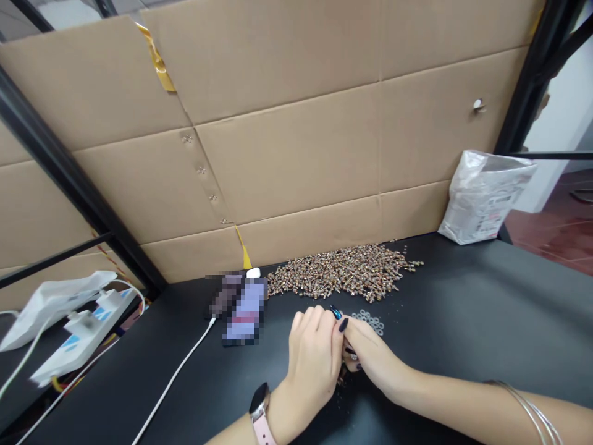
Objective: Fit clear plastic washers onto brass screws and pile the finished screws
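My left hand [312,355], with a pink-strapped watch [260,411] on the wrist, is closed, its knuckles up and its fingertips hidden. Pressed against it from the right is my right hand [370,352], its dark-nailed fingers curled inward. Whatever sits between the two hands is mostly covered. Small metal parts [341,374] show just under them, too hidden to name. Right behind my hands lies a cluster of translucent rings [368,321]. Farther back, a wide heap of small coppery metal fittings [343,272] spreads along the cardboard.
A cardboard wall [296,148] closes the back of the black table [486,334]. Two blurred phone-like slabs lie at left, the nearer purple one [245,312] beside a white cable [178,374]. A power strip [81,340] stands far left, a plastic bag [482,198] back right.
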`<state>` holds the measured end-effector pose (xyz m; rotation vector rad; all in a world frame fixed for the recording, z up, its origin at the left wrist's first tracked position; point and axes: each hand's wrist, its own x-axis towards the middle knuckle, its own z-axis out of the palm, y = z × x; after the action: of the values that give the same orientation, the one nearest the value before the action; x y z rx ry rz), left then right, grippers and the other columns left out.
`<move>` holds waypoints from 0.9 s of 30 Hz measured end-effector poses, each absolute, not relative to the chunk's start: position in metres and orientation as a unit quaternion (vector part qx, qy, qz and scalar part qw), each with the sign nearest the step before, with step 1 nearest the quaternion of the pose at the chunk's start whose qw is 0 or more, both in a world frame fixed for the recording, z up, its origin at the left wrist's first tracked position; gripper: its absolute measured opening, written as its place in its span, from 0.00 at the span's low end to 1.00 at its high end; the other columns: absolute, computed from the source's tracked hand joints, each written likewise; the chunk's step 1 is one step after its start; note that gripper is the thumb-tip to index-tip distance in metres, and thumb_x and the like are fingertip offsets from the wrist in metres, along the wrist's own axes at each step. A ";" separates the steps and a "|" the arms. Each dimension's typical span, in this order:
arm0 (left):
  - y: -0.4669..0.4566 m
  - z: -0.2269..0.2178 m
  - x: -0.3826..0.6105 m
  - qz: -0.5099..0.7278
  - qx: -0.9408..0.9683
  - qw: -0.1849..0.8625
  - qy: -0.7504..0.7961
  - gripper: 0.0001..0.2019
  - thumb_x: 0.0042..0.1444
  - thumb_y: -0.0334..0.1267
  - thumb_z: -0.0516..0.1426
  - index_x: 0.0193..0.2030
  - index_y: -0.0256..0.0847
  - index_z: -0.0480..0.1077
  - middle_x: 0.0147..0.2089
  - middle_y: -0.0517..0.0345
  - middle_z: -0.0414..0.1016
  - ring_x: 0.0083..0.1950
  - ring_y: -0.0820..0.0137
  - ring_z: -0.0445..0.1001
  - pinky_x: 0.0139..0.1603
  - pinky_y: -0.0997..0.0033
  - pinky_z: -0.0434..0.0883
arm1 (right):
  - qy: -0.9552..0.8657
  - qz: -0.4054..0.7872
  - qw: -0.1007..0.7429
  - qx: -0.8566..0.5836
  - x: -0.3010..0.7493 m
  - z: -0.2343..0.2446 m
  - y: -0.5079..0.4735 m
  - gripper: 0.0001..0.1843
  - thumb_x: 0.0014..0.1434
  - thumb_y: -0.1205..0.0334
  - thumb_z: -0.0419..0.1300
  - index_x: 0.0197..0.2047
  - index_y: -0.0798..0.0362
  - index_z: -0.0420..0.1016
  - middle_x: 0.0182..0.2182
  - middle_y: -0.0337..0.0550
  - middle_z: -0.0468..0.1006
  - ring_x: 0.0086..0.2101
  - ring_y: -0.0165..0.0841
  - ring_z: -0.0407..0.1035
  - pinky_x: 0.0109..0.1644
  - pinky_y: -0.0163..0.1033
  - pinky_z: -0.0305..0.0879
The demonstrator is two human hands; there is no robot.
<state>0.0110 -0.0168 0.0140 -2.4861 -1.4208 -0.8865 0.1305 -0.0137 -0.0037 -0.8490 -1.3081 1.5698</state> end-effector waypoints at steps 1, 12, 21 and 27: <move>-0.017 0.013 0.011 -0.304 -0.824 0.067 -0.473 0.13 0.64 0.34 0.39 0.29 0.41 0.56 0.29 0.56 0.61 0.31 0.66 0.58 0.34 0.64 0.54 | -0.532 0.629 0.451 -0.344 0.131 -0.003 -0.015 0.21 0.60 0.43 0.47 0.27 0.51 0.53 0.20 0.30 0.51 0.20 0.24 0.47 0.21 0.29 0.47; 0.000 0.022 -0.007 -0.297 -0.788 -0.046 -0.537 0.16 0.65 0.38 0.39 0.27 0.41 0.58 0.29 0.59 0.66 0.32 0.69 0.64 0.34 0.68 0.54 | -0.866 0.140 0.308 -0.369 0.174 0.026 0.013 0.11 0.63 0.63 0.44 0.30 0.52 0.60 0.29 0.41 0.66 0.31 0.34 0.60 0.37 0.39 0.61; 0.009 0.019 -0.016 -0.141 -0.793 0.033 -0.592 0.18 0.61 0.41 0.45 0.21 0.39 0.59 0.22 0.61 0.67 0.27 0.68 0.67 0.32 0.67 0.48 | -0.880 -0.013 0.227 -0.417 0.218 0.023 0.060 0.04 0.57 0.68 0.54 0.37 0.53 0.68 0.36 0.47 0.67 0.40 0.39 0.62 0.43 0.41 0.62; 0.007 0.021 -0.016 -0.197 -0.789 0.032 -0.581 0.16 0.63 0.41 0.44 0.24 0.40 0.58 0.25 0.63 0.67 0.28 0.70 0.65 0.33 0.68 0.50 | -0.882 -0.049 0.217 -0.415 0.219 0.008 0.076 0.07 0.56 0.72 0.53 0.37 0.54 0.70 0.36 0.48 0.67 0.40 0.39 0.62 0.43 0.42 0.63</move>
<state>-0.0165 0.0071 0.0214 -2.4312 -1.7881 -0.6059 0.2187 0.0764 0.0080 -1.1494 -2.4427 -0.1370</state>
